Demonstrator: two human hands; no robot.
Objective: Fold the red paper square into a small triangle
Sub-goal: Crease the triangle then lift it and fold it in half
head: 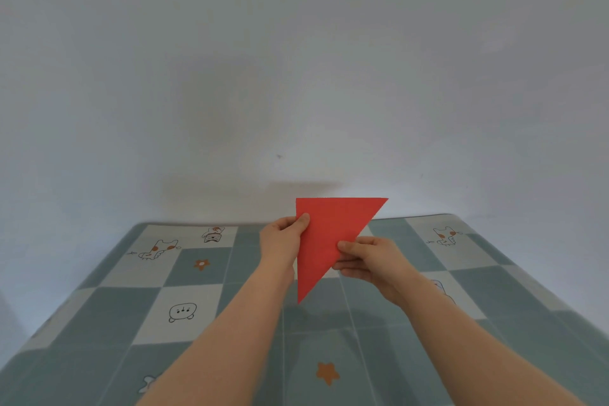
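Note:
The red paper (324, 234) is folded into a triangle and held upright in the air above the bed. Its top edge runs level, its left edge is vertical, and its lowest tip points down. My left hand (283, 237) pinches the left edge near the top, thumb on the front face. Along the slanted right edge, my right hand (369, 260) pinches the paper, thumb in front and fingers behind.
Below the hands lies a bed with a teal and white checked sheet (204, 306) printed with cartoon animals and orange stars. A plain pale wall (296, 76) rises behind the bed's far edge.

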